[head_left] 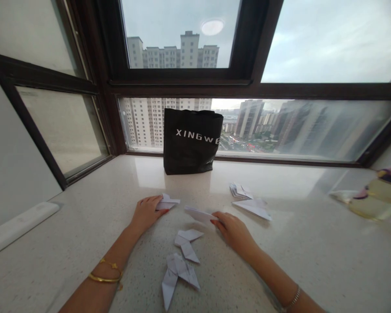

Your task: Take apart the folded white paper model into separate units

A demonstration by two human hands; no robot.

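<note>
My left hand [150, 212] rests on the white counter with its fingers around a folded piece of white paper [168, 202]; part of the paper is covered by the fingers. To its right, my right hand [226, 226] pinches the end of another folded paper [199, 214], a narrow pointed one held apart from the left one. Closer to me lie two angular folded paper pieces: a smaller V-shaped one [186, 243] and, below it, a larger winged one [179, 271]. Beyond my right hand are a folded paper triangle [254, 208] and a small folded paper stack [240, 190].
A black bag [192, 145] with white lettering stands upright at the back of the counter [296, 248], against the window [189, 89]. At the left edge lies a long white bar [22, 225]. A blurred yellowish object [376, 198] with pink and purple parts is at the far right.
</note>
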